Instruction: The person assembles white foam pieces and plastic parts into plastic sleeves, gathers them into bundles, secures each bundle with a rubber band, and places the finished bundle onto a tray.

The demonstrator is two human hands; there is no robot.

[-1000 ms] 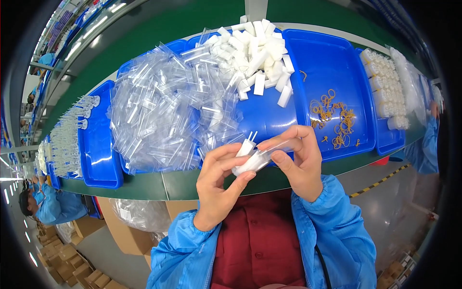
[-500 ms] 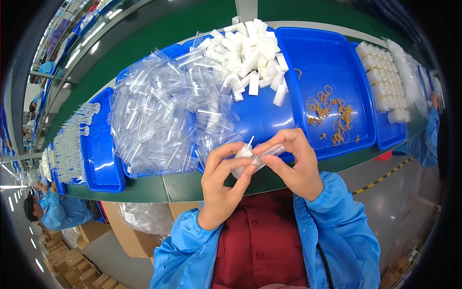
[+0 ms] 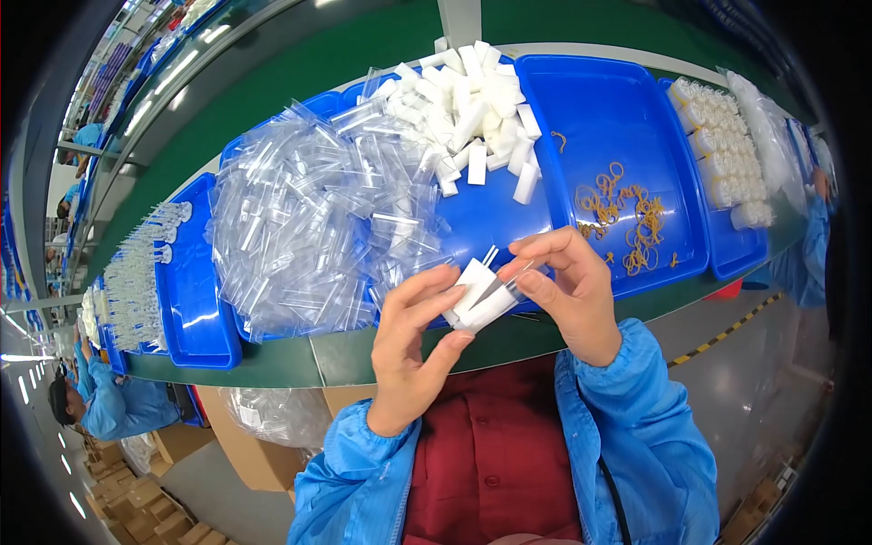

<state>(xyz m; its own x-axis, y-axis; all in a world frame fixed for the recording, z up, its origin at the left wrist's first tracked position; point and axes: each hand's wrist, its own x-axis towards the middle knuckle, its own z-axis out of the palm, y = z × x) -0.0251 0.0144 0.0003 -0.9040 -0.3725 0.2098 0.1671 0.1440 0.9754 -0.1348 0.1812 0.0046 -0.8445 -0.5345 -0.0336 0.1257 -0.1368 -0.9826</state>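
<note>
My left hand (image 3: 418, 331) holds a small white block (image 3: 475, 283) between fingers and thumb, just above the table's front edge. Beside the block is a second white piece, partly inside clear plastic. Two thin white sticks (image 3: 490, 255) poke up behind the block. Pinched in my right hand (image 3: 574, 286) is the clear plastic sleeve (image 3: 525, 275), close against the white pieces. A heap of similar clear sleeves (image 3: 291, 209) lies in front of my left hand. Beyond my hands, loose white blocks (image 3: 477, 100) are piled in a blue tray (image 3: 504, 213).
Tangled yellow rubber bands (image 3: 645, 227) lie in a blue tray (image 3: 618, 100) to the right. Bundled white pieces (image 3: 722, 154) sit at the far right. Rows of clear-tipped parts (image 3: 141, 272) stand at the left by another blue tray (image 3: 195, 318). A co-worker (image 3: 127, 400) is at the left.
My fingers have spread a little apart and the pieces have turned, so the white block's flat face now shows. My right hand has shifted slightly up and right.
</note>
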